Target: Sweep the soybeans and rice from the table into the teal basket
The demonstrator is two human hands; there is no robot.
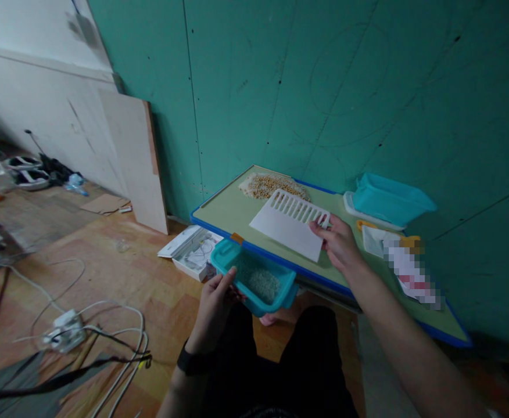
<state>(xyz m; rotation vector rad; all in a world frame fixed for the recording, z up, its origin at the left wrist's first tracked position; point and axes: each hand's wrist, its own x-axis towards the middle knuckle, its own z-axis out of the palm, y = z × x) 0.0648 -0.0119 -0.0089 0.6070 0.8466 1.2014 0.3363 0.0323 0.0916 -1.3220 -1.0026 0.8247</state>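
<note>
My left hand [216,302] grips the near side of a teal plastic box [254,277] with white grains [264,284] in its bottom, held just below the table's blue front edge. My right hand [340,242] pinches the right corner of a white slotted plastic sheet [288,223], which lies tilted over the green tabletop [232,210] above the box. A pile of tan grains [268,186] lies on the tabletop at the back, beyond the sheet.
A second teal box [389,199] sits on a white lid at the back right, beside white and orange pieces [376,235]. An open white case [191,251] lies on the wooden floor. Cables and a power strip [65,332] spread at left. A board [132,162] leans on the wall.
</note>
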